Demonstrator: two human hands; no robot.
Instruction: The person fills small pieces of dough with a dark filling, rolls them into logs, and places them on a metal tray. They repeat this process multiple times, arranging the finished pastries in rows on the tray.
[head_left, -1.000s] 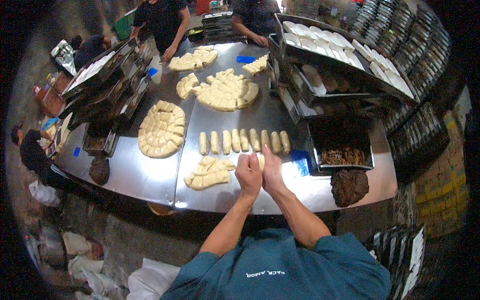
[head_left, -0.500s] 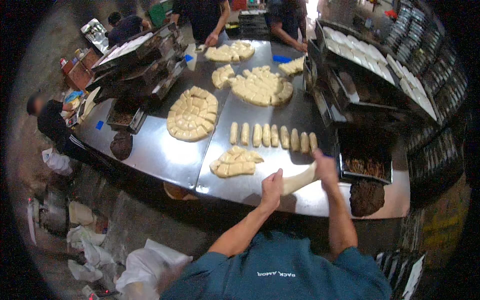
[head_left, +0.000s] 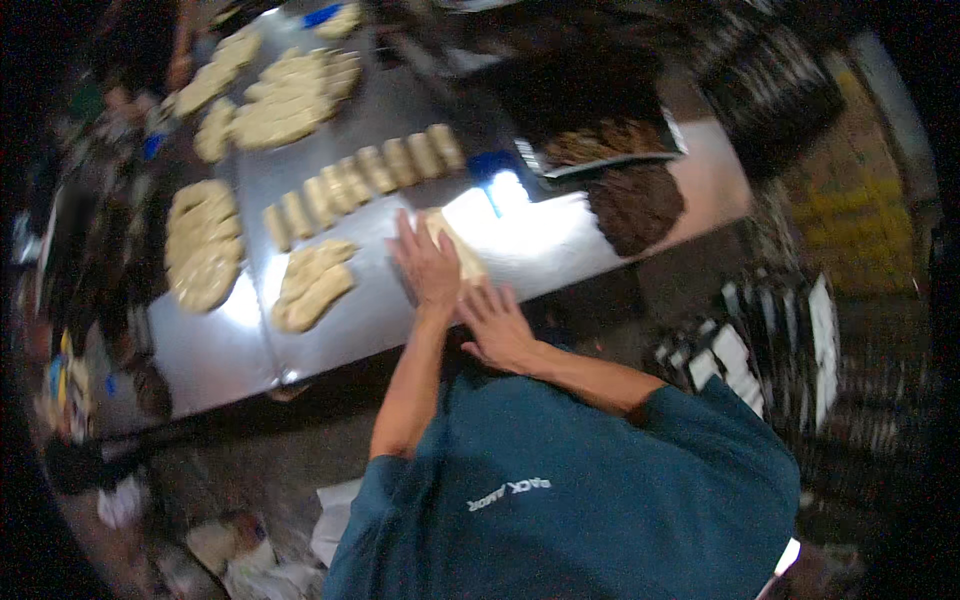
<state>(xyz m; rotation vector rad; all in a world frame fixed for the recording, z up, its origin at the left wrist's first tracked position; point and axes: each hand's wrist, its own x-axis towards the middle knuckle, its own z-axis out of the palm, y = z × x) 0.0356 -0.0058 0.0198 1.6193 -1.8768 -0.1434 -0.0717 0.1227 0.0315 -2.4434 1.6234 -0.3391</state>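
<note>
Head view: two spread hands on a pale dough strip [head_left: 461, 250] at the near side of a metal table [head_left: 385, 320].

With the strip as landmark, the left hand [head_left: 430, 265] lies along its left side, fingers straight and parted; the right hand [head_left: 498, 325] is at its near end, fingers also extended and fanned, palm over the table's front edge; blur hides how firmly either presses. Beyond the strip, slanting off to its left, stands a row of dough rolls [head_left: 372, 171]. Left of it, across a narrow band of steel, sits a cut dough pile [head_left: 312, 285]. Right of it, a wider shiny stretch gives sideways room up to a dark brown mass [head_left: 638, 208]; a black-walled box [head_left: 533, 158] bounds the far right.
</note>
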